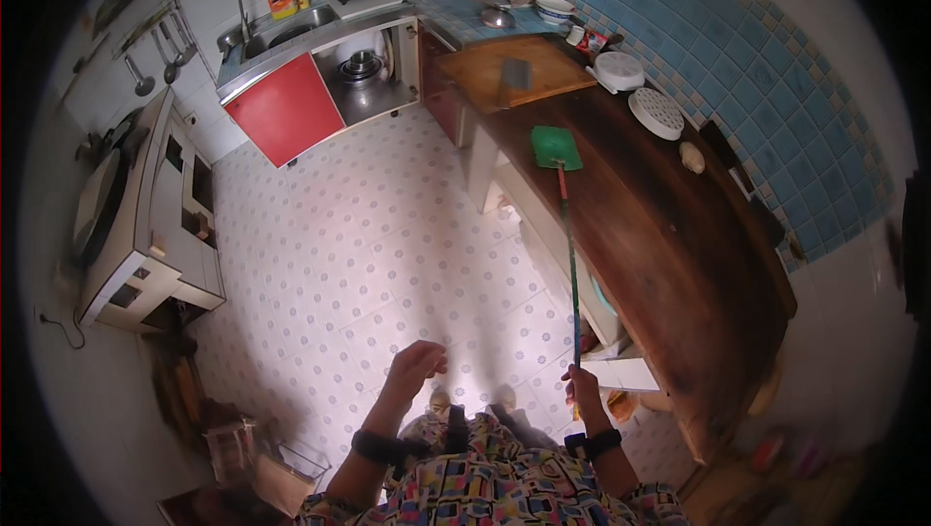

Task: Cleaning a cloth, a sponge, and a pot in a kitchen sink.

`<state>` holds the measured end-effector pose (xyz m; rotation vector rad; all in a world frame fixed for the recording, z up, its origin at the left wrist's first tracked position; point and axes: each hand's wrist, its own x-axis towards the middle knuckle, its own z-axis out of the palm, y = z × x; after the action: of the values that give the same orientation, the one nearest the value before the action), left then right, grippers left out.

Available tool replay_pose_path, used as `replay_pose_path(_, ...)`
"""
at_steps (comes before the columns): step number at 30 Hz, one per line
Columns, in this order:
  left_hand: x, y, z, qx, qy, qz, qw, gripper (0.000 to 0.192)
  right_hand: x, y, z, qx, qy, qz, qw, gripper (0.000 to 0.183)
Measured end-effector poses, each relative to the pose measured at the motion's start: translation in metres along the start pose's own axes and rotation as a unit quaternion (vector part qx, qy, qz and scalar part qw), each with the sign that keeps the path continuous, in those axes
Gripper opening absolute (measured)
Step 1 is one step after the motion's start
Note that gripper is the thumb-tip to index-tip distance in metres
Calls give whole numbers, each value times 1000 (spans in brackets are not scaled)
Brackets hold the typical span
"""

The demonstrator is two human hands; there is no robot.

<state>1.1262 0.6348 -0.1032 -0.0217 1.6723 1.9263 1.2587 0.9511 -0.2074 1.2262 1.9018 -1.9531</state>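
Note:
My right hand point(582, 389) grips the lower end of a fly swatter by its long thin handle point(572, 264). The swatter's green square head point(556, 146) is over the dark wooden countertop point(654, 235), near its front edge; I cannot tell whether it touches the wood. Reddish wrapping covers the handle just below the head. Over the floor, to the left, my left hand point(416, 367) hangs with loosely bent fingers and nothing visible in it. Both wrists wear dark bands.
A wooden cutting board point(516, 71) carries a cleaver point(516, 74). White perforated plastic pieces point(656, 114) lie by the tiled wall, near a pale root-like lump point(692, 157). A red cabinet door point(285, 110) stands ajar below the sink point(302, 28). A white cabinet point(156, 235) stands left.

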Motion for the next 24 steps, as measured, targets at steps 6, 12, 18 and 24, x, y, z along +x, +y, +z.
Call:
replay_pose_path(6,0,1,2,10,-11,-4,1000,21,6,-3,3,-10,-5,6,1000,35)
replay_pose_path(12,0,8,3,12,-11,7,1000,22,12,-2,3,-14,-10,11,1000,35)
replay_pose_path(18,-4,8,0,35,-2,-18,999,24,11,-3,8,10,-4,2,1000,33)
replay_pose_path(24,-4,2,5,26,-1,-32,999,24,19,-10,11,-3,-19,-5,1000,32)
